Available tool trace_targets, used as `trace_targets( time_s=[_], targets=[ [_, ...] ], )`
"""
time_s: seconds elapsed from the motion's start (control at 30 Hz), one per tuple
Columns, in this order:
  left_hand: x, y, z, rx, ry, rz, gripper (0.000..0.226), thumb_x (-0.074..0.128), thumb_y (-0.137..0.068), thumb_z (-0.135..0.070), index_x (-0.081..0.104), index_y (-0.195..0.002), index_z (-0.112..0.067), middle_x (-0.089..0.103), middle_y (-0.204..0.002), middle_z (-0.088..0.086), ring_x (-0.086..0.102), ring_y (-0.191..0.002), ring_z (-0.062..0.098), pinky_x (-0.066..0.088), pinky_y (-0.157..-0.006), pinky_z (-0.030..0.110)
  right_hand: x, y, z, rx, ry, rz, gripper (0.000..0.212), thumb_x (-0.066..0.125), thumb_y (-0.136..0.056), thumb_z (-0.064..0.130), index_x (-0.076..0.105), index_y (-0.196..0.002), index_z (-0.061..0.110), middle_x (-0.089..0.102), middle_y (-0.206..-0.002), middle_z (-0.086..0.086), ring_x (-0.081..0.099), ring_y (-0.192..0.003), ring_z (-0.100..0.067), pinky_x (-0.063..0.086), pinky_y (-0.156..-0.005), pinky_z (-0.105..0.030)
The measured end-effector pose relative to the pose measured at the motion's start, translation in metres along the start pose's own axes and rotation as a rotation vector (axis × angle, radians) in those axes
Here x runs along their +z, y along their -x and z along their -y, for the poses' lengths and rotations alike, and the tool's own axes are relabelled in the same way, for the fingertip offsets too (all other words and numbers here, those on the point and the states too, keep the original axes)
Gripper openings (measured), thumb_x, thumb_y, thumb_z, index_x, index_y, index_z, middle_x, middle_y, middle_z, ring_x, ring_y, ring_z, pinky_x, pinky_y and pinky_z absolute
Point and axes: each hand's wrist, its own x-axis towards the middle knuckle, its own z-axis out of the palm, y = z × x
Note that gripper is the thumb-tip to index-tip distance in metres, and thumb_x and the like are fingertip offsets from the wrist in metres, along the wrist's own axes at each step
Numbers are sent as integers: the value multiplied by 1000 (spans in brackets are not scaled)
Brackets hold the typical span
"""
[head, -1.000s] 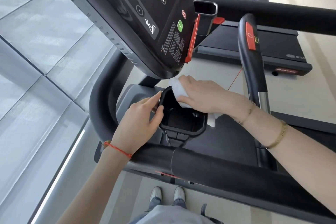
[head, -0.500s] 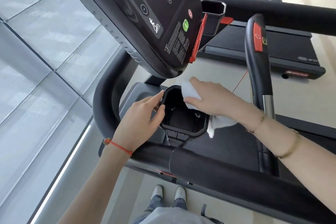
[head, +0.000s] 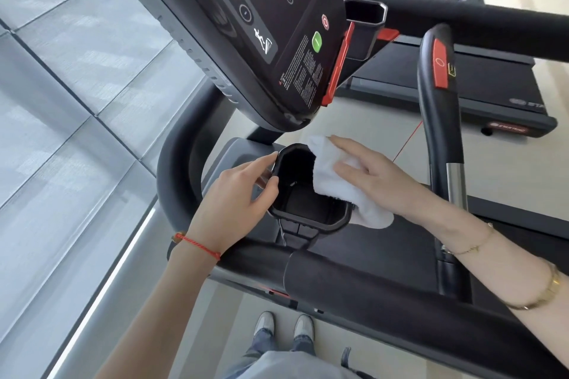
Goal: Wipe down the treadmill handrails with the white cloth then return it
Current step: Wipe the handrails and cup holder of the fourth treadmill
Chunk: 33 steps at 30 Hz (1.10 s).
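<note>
The white cloth [head: 326, 181] is draped over the right rim of the black cup holder [head: 308, 221] below the treadmill console. My right hand [head: 378, 181] lies flat on the cloth with straight fingers and presses it onto the rim. A corner of the cloth hangs outside the holder near my wrist. My left hand [head: 237, 194] holds the holder's left rim between thumb and fingers. The padded front handrail [head: 385, 295] runs across just below both hands, and the curved left handrail [head: 175, 169] bends up beside my left hand.
The console [head: 261, 24] overhangs the cup holder closely. An upright grip with a red button [head: 437, 120] stands right of my right hand. Another treadmill [head: 492, 83] is behind it. Glass panels [head: 77, 101] fill the left. My shoes [head: 283, 326] are below.
My right hand has drawn the cloth up from inside the holder and flattened over it on the right rim. My left hand has stayed on the left rim.
</note>
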Motion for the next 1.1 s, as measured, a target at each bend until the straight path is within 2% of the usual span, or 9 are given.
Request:
trace_targets(
  time_s=[0.1,0.3,0.4,0.47,0.57,0.77,0.93,1.03,1.1],
  targets=[
    [0,0,0,2,2,0,42,55,-97,-26,55,-139,-24,66,-95,-12,65,-88,7,55,-88,32,9,-8,-2,-11,214,-117,42,55,-95,27,47,-135,34,55,-130,16,49,-112,-7,34,-90,-21],
    [1,0,0,24,4,-11,42,56,-97,-23,55,-139,-23,67,-92,-9,64,-86,6,55,-86,32,15,-35,11,-6,601,-122,27,54,-94,35,53,-118,23,59,-91,0,53,-90,-27,35,-69,-35],
    [2,-1,1,35,0,-9,43,56,-97,-24,55,-139,-20,69,-93,-6,65,-87,7,53,-86,29,13,-49,20,-87,784,-39,31,49,-95,40,50,-120,22,63,-99,-3,58,-93,-31,38,-69,-36],
    [2,-1,2,40,-2,-9,42,56,-96,-23,57,-138,-19,69,-93,-6,64,-87,4,49,-87,16,15,-57,25,-158,858,20,32,46,-97,42,49,-120,19,64,-109,-2,59,-96,-32,40,-72,-38],
    [1,-1,3,32,-13,-4,41,58,-96,-23,58,-137,-20,67,-91,-12,62,-88,-2,39,-85,-1,16,-55,25,-147,823,3,36,46,-96,46,50,-123,22,65,-111,-1,59,-98,-30,39,-73,-37],
    [0,0,0,11,-23,0,40,56,-95,-25,59,-136,-22,66,-91,-14,61,-83,-5,39,-87,0,4,-13,0,8,524,-14,33,47,-96,43,40,-118,19,51,-101,2,50,-87,-17,33,-64,-27],
    [0,0,1,21,-44,19,42,51,-96,-31,55,-138,-23,65,-109,-8,62,-88,7,54,-87,26,12,18,0,2,278,16,49,41,-102,31,23,-144,14,33,-137,4,31,-126,-9,29,-100,-25],
    [0,-3,3,40,-14,35,43,52,-96,-29,54,-138,-21,62,-118,-9,59,-99,4,51,-95,29,17,32,4,1,262,-25,53,37,-103,28,16,-150,12,25,-151,3,23,-136,-6,23,-113,-26],
    [0,-7,6,44,20,55,43,53,-97,-24,53,-140,-20,61,-123,-8,59,-103,3,50,-96,25,23,42,6,44,303,-64,58,34,-103,33,7,-154,21,4,-160,12,10,-142,2,13,-115,-20]
  ],
)
